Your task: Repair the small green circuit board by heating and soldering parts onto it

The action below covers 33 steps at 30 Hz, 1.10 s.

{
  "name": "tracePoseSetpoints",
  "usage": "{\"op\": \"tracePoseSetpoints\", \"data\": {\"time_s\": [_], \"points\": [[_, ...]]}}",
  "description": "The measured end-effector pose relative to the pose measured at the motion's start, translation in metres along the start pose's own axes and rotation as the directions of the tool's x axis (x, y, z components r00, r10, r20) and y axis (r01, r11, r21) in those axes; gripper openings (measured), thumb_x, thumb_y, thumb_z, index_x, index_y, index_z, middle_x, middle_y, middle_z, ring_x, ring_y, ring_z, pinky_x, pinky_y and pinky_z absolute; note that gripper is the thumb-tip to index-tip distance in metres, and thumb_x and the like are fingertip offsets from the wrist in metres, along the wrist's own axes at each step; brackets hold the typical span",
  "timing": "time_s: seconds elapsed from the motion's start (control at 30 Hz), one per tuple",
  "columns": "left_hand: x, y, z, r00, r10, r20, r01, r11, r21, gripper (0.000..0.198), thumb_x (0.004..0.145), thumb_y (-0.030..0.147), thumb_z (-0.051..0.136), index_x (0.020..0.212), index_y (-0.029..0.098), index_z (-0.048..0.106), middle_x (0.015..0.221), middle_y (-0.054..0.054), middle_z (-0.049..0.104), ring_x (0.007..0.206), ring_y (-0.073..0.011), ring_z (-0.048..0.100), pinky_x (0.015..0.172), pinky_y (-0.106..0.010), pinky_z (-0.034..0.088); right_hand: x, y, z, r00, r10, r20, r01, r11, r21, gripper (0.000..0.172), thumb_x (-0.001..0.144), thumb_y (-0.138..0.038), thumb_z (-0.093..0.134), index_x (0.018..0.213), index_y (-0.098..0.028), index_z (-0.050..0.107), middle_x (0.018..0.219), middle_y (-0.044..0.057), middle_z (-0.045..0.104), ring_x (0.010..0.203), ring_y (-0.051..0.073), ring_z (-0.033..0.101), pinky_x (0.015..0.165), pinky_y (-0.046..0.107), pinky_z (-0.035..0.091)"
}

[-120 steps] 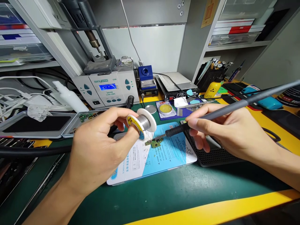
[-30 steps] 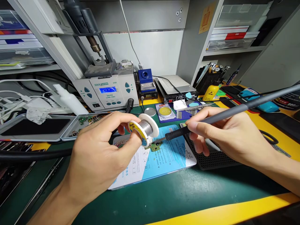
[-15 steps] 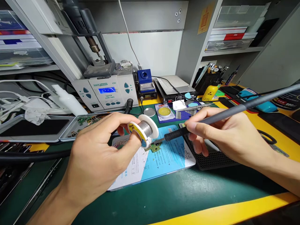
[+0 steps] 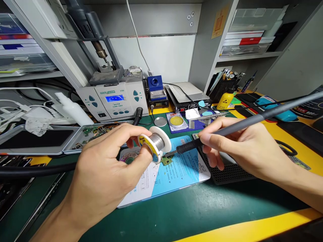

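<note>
A white-flanged spool of solder wire [image 4: 158, 142] is pinched between the thumb and fingers of my left hand [image 4: 108, 161]. My right hand [image 4: 234, 144] grips a soldering iron [image 4: 189, 146] like a pen, its cable sleeve running off to the upper right. The iron's tip points down left, close beside the spool's lower rim; whether it touches the solder cannot be made out. Just under the tip, a small green circuit board [image 4: 167, 160] lies on a blue and white printed box [image 4: 179, 181]. The spool hides part of that board.
Behind stand a hot air station [image 4: 113, 101], a blue iron holder [image 4: 154, 84] and a silver-topped unit [image 4: 188, 95]. A round tin of yellow paste [image 4: 176, 121] sits on a purple mat. At left is a tray of boards [image 4: 88, 132]; at right, a yellow bottle [image 4: 226, 98].
The spool in my left hand has shifted slightly right and down. The view has tilted a little; my right hand and the iron are almost where they were.
</note>
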State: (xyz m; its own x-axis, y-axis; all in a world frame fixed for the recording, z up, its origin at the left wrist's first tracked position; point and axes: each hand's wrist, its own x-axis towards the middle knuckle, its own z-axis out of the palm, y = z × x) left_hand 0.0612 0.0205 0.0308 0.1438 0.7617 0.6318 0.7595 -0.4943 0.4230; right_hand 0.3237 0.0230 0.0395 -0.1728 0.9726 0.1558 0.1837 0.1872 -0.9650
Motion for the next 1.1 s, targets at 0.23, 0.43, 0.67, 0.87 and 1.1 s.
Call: {"op": "tracePoseSetpoints", "data": {"time_s": [0.23, 0.43, 0.67, 0.87, 1.1], "points": [[0.0003, 0.0016, -0.0008, 1.000, 0.027, 0.005, -0.027, 1.000, 0.000, 0.010, 0.089, 0.025, 0.069, 0.096, 0.031, 0.071, 0.092, 0.010, 0.076, 0.069, -0.0091, 0.067, 0.051, -0.020, 0.046, -0.0020, -0.0020, 0.0000, 1.000, 0.018, 0.001, -0.018, 1.000, -0.007, 0.021, 0.095, -0.030, 0.076, 0.077, -0.020, 0.072, 0.055, -0.001, 0.067, 0.043, 0.012, 0.063, 0.042, 0.019, 0.053], [0.0013, 0.0011, 0.0000, 0.999, 0.041, 0.004, -0.041, 0.999, -0.003, 0.012, 0.090, 0.024, 0.066, 0.096, 0.034, 0.070, 0.092, 0.012, 0.075, 0.070, -0.0105, 0.065, 0.053, -0.022, 0.046, -0.0034, -0.0005, -0.0007, 1.000, 0.011, 0.011, -0.011, 1.000, 0.005, 0.023, 0.096, -0.030, 0.075, 0.076, -0.020, 0.071, 0.054, -0.001, 0.067, 0.042, 0.012, 0.062, 0.042, 0.019, 0.053], [0.0024, 0.0023, 0.0007, 0.999, 0.047, 0.006, -0.047, 0.999, 0.006, 0.010, 0.091, 0.026, 0.065, 0.095, 0.033, 0.070, 0.091, 0.010, 0.076, 0.068, -0.0112, 0.066, 0.050, -0.024, 0.045, -0.0029, -0.0013, 0.0002, 1.000, 0.020, 0.015, -0.020, 1.000, -0.003, 0.022, 0.096, -0.030, 0.076, 0.077, -0.020, 0.071, 0.054, -0.002, 0.067, 0.043, 0.012, 0.062, 0.043, 0.020, 0.053], [0.0037, 0.0027, -0.0006, 0.998, 0.062, 0.013, -0.063, 0.997, 0.036, 0.010, 0.092, 0.025, 0.065, 0.097, 0.031, 0.071, 0.096, 0.009, 0.079, 0.077, -0.0117, 0.071, 0.054, -0.021, 0.047, -0.0043, -0.0034, 0.0003, 1.000, 0.013, 0.014, -0.013, 1.000, 0.007, 0.021, 0.095, -0.031, 0.077, 0.078, -0.019, 0.072, 0.055, -0.001, 0.067, 0.043, 0.012, 0.061, 0.042, 0.019, 0.052], [0.0043, 0.0030, -0.0011, 0.997, 0.072, 0.012, -0.072, 0.997, 0.038, 0.008, 0.092, 0.026, 0.065, 0.094, 0.031, 0.070, 0.091, 0.009, 0.077, 0.069, -0.0120, 0.067, 0.057, -0.024, 0.049, -0.0039, -0.0043, -0.0009, 0.999, 0.050, 0.004, -0.050, 0.999, 0.016, 0.022, 0.092, -0.038, 0.082, 0.082, -0.019, 0.074, 0.057, 0.001, 0.069, 0.045, 0.013, 0.063, 0.043, 0.021, 0.054]]}}
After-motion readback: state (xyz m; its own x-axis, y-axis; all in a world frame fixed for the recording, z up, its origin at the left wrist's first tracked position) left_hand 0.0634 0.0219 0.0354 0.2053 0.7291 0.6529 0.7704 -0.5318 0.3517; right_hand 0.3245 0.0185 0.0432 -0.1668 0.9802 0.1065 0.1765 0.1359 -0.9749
